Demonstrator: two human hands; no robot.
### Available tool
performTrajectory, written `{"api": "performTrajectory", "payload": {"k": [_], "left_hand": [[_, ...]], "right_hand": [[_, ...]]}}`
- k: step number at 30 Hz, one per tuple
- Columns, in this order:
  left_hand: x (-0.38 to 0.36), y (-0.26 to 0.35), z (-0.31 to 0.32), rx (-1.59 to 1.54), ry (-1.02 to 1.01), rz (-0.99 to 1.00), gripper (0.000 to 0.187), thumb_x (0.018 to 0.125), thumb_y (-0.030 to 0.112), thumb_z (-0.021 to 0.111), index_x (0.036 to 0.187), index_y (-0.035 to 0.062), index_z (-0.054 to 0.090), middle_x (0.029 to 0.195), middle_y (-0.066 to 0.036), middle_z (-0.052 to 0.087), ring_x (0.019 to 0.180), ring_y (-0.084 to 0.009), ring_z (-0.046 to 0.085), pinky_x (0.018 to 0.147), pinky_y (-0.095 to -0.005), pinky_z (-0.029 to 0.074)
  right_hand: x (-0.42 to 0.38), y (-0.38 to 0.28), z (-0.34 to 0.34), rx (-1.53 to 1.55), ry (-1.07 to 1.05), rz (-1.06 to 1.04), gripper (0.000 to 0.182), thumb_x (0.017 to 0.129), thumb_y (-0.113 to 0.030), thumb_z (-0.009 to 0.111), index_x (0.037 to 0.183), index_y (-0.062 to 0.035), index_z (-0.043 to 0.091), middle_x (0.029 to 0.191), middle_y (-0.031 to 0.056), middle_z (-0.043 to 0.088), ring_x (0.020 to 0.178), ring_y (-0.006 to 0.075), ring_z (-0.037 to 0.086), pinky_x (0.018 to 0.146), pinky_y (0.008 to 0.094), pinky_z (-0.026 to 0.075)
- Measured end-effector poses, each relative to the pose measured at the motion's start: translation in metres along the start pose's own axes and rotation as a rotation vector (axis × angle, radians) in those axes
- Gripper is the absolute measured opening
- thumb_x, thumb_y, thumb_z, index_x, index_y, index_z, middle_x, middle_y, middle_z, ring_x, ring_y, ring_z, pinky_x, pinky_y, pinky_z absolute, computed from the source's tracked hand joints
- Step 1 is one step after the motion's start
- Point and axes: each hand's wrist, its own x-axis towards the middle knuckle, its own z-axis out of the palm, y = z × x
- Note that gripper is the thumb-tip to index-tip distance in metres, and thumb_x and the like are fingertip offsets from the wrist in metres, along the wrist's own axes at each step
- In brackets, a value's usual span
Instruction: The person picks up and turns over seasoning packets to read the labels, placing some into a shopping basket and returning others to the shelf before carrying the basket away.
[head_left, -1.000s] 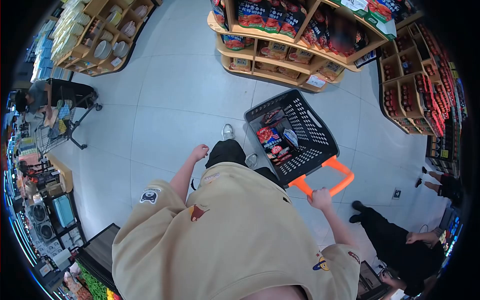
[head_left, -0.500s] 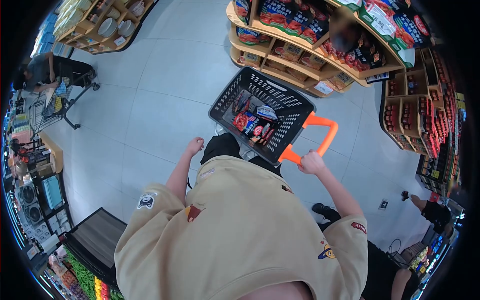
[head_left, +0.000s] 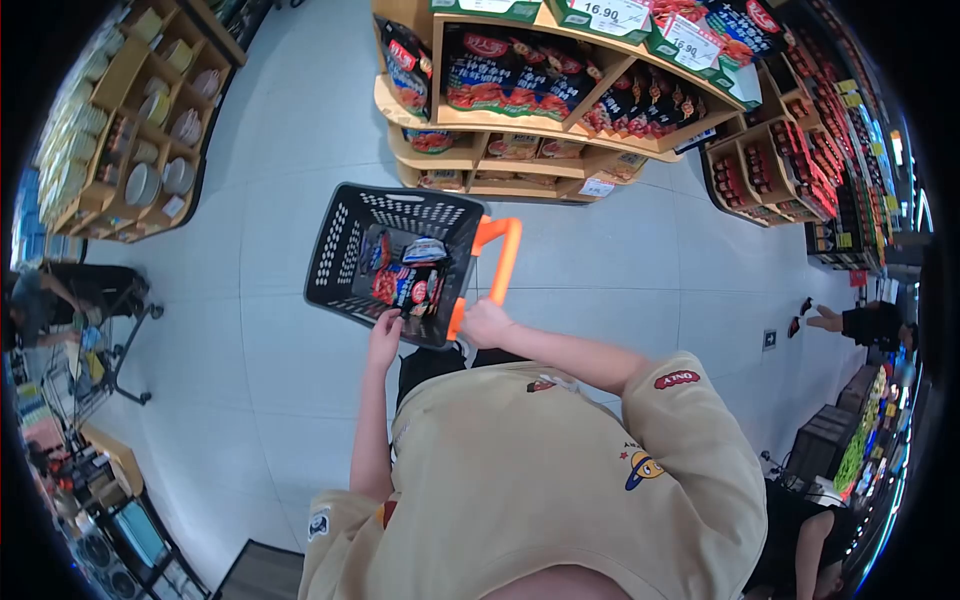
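Observation:
A black shopping basket (head_left: 335,250) with perforated walls sits below me, in front of my legs. My right hand (head_left: 487,325) is closed around the lower end of its orange handle (head_left: 507,262). At the basket's near rim, my left hand (head_left: 386,330) has its fingers curled over the edge. Inside the basket lie a black and red seasoning packet (head_left: 408,288), a blue and white packet (head_left: 425,250) and a dark packet (head_left: 377,252) by the far wall.
A wooden shelf (head_left: 545,130) with black seasoning packets and price cards stands ahead. Jars fill another shelf (head_left: 765,170) at right, bowls a rack (head_left: 150,150) at left. People are at left by a shopping cart (head_left: 115,365), at far right (head_left: 870,325), and close behind at lower right (head_left: 810,545).
My left hand has moved from hanging beside my body to the basket's near rim. The view has turned and the shelf is nearer. My right hand stays on the handle.

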Motion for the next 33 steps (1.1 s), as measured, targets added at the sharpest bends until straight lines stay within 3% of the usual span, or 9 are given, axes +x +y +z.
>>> {"api": "performTrajectory", "payload": {"k": [6,9,11,13,15,17,19,27,33], "left_hand": [[0.021,0.114,-0.012,0.034,-0.035,0.213,0.032,0.080,0.018,0.051,0.106,0.0011,0.048,0.092,-0.014,0.056,0.082,-0.0191,0.055,0.072,-0.0290,0.043],[0.036,0.149,-0.012,0.348,0.098,0.366,0.033,0.082,0.019,0.048,0.107,-0.0019,0.046,0.093,-0.013,0.057,0.087,-0.0202,0.054,0.076,-0.0285,0.040],[0.056,0.154,-0.012,0.325,0.080,0.348,0.037,0.081,0.025,0.048,0.108,-0.0011,0.046,0.093,-0.017,0.056,0.086,-0.0262,0.055,0.075,-0.0312,0.041],[0.074,0.160,-0.009,0.389,-0.023,0.093,0.050,0.078,0.039,0.047,0.106,-0.0020,0.047,0.103,-0.022,0.050,0.097,-0.0336,0.049,0.080,-0.0371,0.039],[0.086,0.165,-0.007,0.508,0.084,0.112,0.051,0.078,0.046,0.044,0.103,0.0012,0.049,0.096,-0.023,0.053,0.091,-0.0352,0.051,0.077,-0.0407,0.040],[0.086,0.186,-0.012,0.655,0.238,-0.064,0.048,0.080,0.047,0.038,0.094,0.0036,0.053,0.080,-0.021,0.057,0.079,-0.0351,0.055,0.068,-0.0433,0.043],[0.091,0.180,-0.018,0.743,0.320,-0.030,0.048,0.081,0.047,0.035,0.088,0.0039,0.054,0.072,-0.020,0.057,0.072,-0.0348,0.056,0.063,-0.0438,0.043],[0.078,0.143,-0.053,1.067,0.388,0.118,0.036,0.082,0.035,0.038,0.071,0.0070,0.058,0.055,-0.014,0.055,0.050,-0.0303,0.055,0.047,-0.0413,0.043],[0.060,0.103,-0.099,1.131,0.431,0.134,0.029,0.077,0.028,0.045,0.059,0.0091,0.058,0.047,-0.011,0.051,0.045,-0.0281,0.052,0.043,-0.0396,0.040]], "right_hand": [[0.092,-0.046,-0.042,-0.006,-0.044,0.079,0.015,0.067,-0.015,0.053,0.077,-0.0096,0.062,0.079,0.0042,0.059,0.076,0.0166,0.055,0.061,0.0335,0.040],[0.121,-0.057,-0.038,0.454,0.269,0.013,0.017,0.068,-0.014,0.052,0.082,-0.0079,0.058,0.088,0.0081,0.055,0.085,0.0212,0.051,0.067,0.0350,0.040],[0.130,-0.063,-0.041,0.760,0.479,-0.047,0.019,0.068,-0.014,0.051,0.085,-0.0068,0.055,0.095,0.0107,0.052,0.091,0.0243,0.048,0.072,0.0360,0.039],[0.125,-0.068,-0.043,0.840,0.583,-0.180,0.021,0.067,-0.008,0.049,0.087,-0.0044,0.052,0.096,0.0118,0.051,0.095,0.0261,0.046,0.077,0.0388,0.037],[0.113,-0.058,-0.053,0.914,0.677,-0.328,0.024,0.066,-0.003,0.048,0.090,-0.0020,0.050,0.098,0.0130,0.049,0.099,0.0280,0.044,0.081,0.0415,0.035],[0.091,-0.042,-0.060,0.591,0.744,-0.412,0.022,0.065,-0.006,0.052,0.087,-0.0026,0.051,0.103,0.0131,0.045,0.104,0.0284,0.040,0.087,0.0380,0.034],[0.078,-0.009,-0.054,0.747,0.600,-0.395,0.021,0.065,-0.004,0.050,0.086,-0.0025,0.052,0.105,0.0135,0.045,0.109,0.0271,0.037,0.089,0.0399,0.031],[0.041,0.176,-0.016,0.771,0.765,0.322,0.014,0.064,-0.003,0.051,0.076,-0.0020,0.058,0.089,0.0128,0.054,0.088,0.0301,0.049,0.079,0.0365,0.039],[0.038,0.267,0.015,0.806,0.580,0.435,0.014,0.067,-0.005,0.051,0.079,-0.0031,0.059,0.088,0.0152,0.054,0.088,0.0318,0.050,0.080,0.0369,0.040]]}}
